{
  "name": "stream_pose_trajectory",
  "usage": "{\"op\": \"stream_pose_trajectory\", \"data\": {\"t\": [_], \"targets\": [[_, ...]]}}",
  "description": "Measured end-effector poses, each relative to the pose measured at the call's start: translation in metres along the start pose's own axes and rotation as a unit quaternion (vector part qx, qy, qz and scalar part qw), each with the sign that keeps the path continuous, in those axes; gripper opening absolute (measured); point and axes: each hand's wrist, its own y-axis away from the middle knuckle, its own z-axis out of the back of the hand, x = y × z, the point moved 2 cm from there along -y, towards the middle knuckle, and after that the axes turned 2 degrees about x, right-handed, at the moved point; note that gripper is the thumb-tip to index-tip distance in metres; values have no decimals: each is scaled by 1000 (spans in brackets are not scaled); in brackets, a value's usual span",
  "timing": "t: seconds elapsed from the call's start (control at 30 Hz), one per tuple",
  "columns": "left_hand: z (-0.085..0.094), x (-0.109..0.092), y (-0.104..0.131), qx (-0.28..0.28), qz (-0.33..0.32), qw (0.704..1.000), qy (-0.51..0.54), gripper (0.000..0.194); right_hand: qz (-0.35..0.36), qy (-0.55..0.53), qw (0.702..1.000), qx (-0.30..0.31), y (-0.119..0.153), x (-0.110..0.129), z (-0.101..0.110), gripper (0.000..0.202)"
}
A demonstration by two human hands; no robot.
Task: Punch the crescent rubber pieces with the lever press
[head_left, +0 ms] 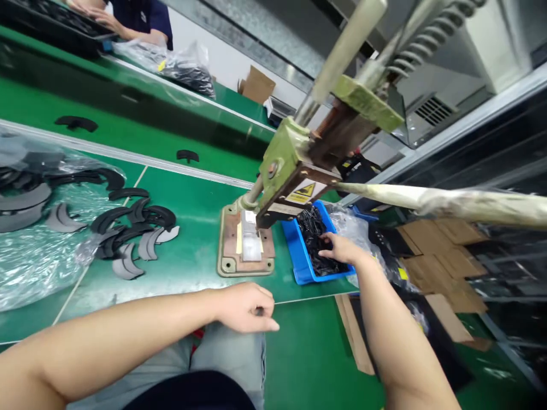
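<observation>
My right hand (335,250) reaches into a blue bin (302,267) filled with small black parts (314,230); its fingers are bent over the parts, and whether they pinch one is too small to tell. My left hand (248,307) hovers over the table's front edge, below the press base (224,245). Its fingers are curled, the thumb points right, and what it holds, if anything, is hidden. A pale block (252,249) sits on the base plate, under the head of a green hand press (282,165) with a warning label.
Curved black and grey pieces (147,242) lie at the left, some on clear plastic (47,267). The press lever (427,202) stretches out to the right, above flattened cardboard (440,256). Across a green conveyor (141,136) another person's arms (106,23) work beside a black tray.
</observation>
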Motion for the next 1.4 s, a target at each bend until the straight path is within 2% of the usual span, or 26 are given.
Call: {"op": "stream_pose_trajectory", "data": {"t": [0.07, 0.13, 0.27, 0.43, 0.63, 0.83, 0.93, 1.0, 1.1, 1.2, 1.3, 1.4], "targets": [[-1, -1, 1, -3, 15, 1000, -8, 38, 1, 11, 1000, 8, 8, 7, -13, 49], [-1, -1, 3, -8, 30, 999, -18, 37, 2, 24, 1000, 4, 8, 16, -20, 37], [0, -4, 3, -30, 50, 997, -40, 38, -15, 42, 998, -39, 4, 30, -20, 19], [2, -8, 0, -54, 69, 995, -56, 38, -36, 43, 995, -79, 11, 29, -14, 28], [1, -12, -1, -55, 70, 993, -75, 39, -55, 50, 996, -41, 18, 28, -23, 34], [0, -12, 0, -70, 87, 991, -75, 41, -61, 36, 995, -65, 15, 37, -26, 28], [0, -10, 0, -81, 80, 991, -73, 41, -71, 0, 991, -112, 20, 38, -16, 18], [0, -8, -2, -82, 70, 991, -74, 41, -72, -37, 982, -171, 27, 43, -7, 15], [2, -6, -3, -83, 57, 992, -78, 43, -31, -116, 955, -271, 47, 61, 0, 27], [4, -6, 2, -127, 50, 988, -77, 38, 65, -201, 925, -315, 78, 98, -20, 38], [7, -8, 20, -236, 64, 967, -62, 29, 160, -265, 900, -307, 111, 144, -65, 31], [12, -11, 44, -333, 86, 937, -60, 36, 214, -314, 880, -286, 133, 182, -114, 27]]}}
